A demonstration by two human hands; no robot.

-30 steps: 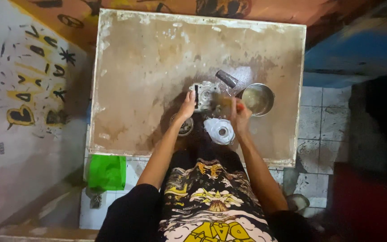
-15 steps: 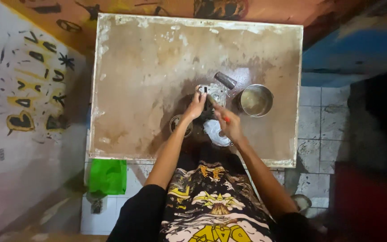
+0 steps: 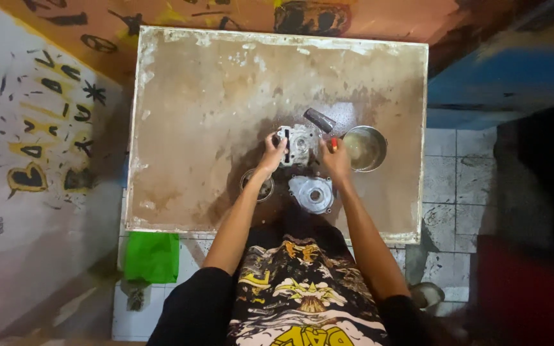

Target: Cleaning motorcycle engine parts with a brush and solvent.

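A grey metal engine part (image 3: 298,145) stands on the stained brown table (image 3: 200,109). My left hand (image 3: 272,152) grips its left side. My right hand (image 3: 334,156) is at its right side and holds a small red-handled tool (image 3: 333,143). A dark brush-like handle (image 3: 319,120) lies just behind the part. Closer to me lie a round silver cover (image 3: 311,193) and a small dark round piece (image 3: 257,184).
A steel bowl (image 3: 365,148) with cloudy liquid stands right of my right hand. A green cloth or bag (image 3: 152,256) hangs below the table's near left corner. Tiled floor shows on the right, a painted wall on the left.
Both hands moved away from me, from near the round cover up to the engine part. My left hand took hold of its left side.
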